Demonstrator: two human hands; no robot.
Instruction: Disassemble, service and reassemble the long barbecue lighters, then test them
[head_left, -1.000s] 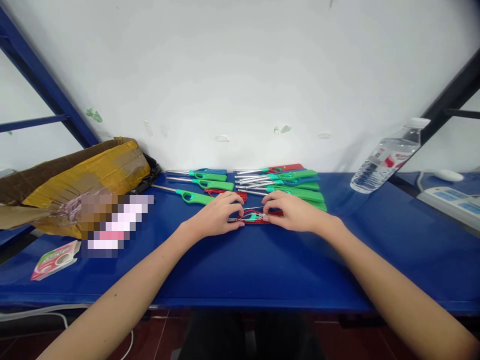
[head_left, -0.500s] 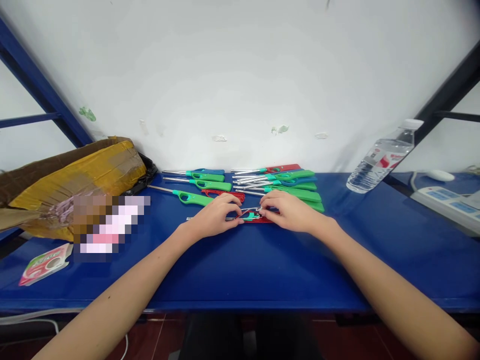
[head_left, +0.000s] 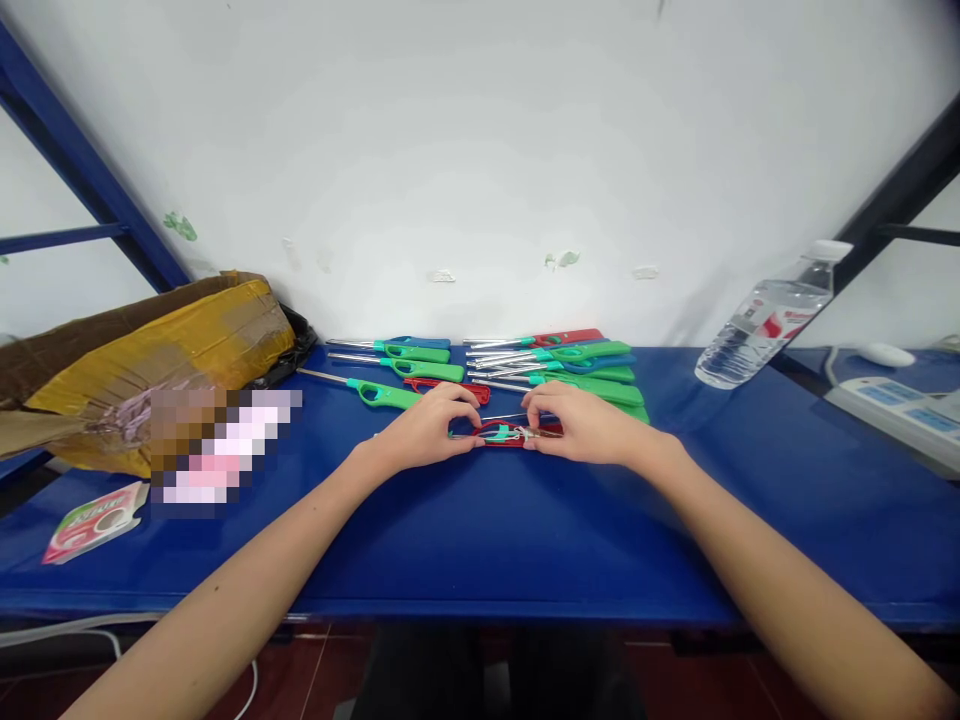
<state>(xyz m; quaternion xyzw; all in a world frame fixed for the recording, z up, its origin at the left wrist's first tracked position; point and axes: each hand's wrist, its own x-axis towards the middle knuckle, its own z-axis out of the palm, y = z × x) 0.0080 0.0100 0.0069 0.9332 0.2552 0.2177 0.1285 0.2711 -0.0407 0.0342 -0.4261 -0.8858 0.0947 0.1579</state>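
Note:
An opened red utility lighter lies on the blue table between my hands, with a teal trigger piece and pale wires showing inside its handle shell. My left hand is closed in a pinch at its front end and hides most of the metal tube. Thumb and fingertips of my right hand pinch at the handle, on a small part with a white piece at its end; the fingers cover much of it. A thin metal rod lies just behind the lighter. Beyond it is a red handle shell.
Several green, blue and red lighters lie in a left group and a right pile near the wall. A taped cardboard box and a torn carton piece are left. A water bottle and power strip stand right.
My right fingertips have shifted slightly down and right, onto the lighter's handle. More of the trigger piece and wires shows between my hands. My left hand keeps its pinch.

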